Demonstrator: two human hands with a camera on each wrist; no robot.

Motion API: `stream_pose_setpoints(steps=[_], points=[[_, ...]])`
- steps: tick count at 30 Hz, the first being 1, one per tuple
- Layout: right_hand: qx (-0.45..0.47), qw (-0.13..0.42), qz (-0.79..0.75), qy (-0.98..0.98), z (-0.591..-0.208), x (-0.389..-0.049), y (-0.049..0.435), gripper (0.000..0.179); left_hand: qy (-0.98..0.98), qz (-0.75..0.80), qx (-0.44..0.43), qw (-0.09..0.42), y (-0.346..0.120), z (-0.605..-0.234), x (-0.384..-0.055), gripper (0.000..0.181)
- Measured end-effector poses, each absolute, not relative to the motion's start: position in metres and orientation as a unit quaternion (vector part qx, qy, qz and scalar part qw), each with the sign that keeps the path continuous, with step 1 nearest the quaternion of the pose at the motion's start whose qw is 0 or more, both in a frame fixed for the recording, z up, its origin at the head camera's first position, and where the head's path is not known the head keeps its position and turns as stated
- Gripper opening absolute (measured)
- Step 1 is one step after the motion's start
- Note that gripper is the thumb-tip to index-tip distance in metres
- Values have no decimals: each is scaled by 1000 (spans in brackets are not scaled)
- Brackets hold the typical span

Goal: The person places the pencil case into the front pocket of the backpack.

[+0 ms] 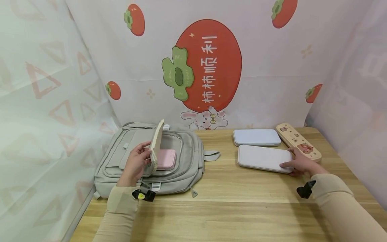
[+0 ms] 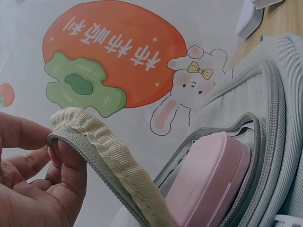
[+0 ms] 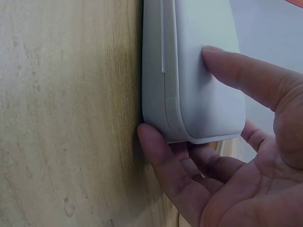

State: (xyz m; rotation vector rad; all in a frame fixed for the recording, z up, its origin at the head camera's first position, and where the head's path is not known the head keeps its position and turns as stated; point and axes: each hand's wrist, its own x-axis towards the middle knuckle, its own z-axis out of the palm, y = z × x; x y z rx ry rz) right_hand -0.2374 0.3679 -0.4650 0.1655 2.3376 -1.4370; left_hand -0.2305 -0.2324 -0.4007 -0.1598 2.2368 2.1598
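A grey backpack lies on the table at the left, its front pocket unzipped. My left hand pinches the edge of the pocket flap and holds it raised. Inside the pocket sits a pink case, seen closer in the left wrist view. On the right, my right hand grips the right end of a white pencil case, thumb on top and fingers curled about the end. In the right wrist view, that white case looks closed and rests at the wooden surface.
Behind the white case lies a pale blue case. A beige pencil case with bear pictures lies slanted at the right, just beyond my right hand. The wooden table meets a printed cloth backdrop at the back.
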Motion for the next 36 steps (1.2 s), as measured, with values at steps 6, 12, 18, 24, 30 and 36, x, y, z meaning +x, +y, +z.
stream_pose_setpoints(steps=[6, 12, 18, 24, 30, 36], points=[[56, 200, -502, 839, -469, -236, 375, 78, 720, 692, -52, 14, -233, -402, -230, 44], [72, 210, -525, 822, -471, -236, 381, 75, 718, 695, -49, 11, -235, -402, -230, 43], [71, 217, -586, 777, -473, -231, 381, 71, 713, 700, -49, 7, -234, -404, -231, 43], [70, 215, -625, 747, -474, -228, 382, 74, 713, 700, -45, 5, -234, -403, -231, 43], [67, 216, -644, 731, -470, -227, 383, 70, 713, 699, -49, 9, -235, -401, -230, 43], [74, 200, -665, 716, -468, -227, 379, 55, 711, 701, -48, 10, -235, -402, -231, 43]])
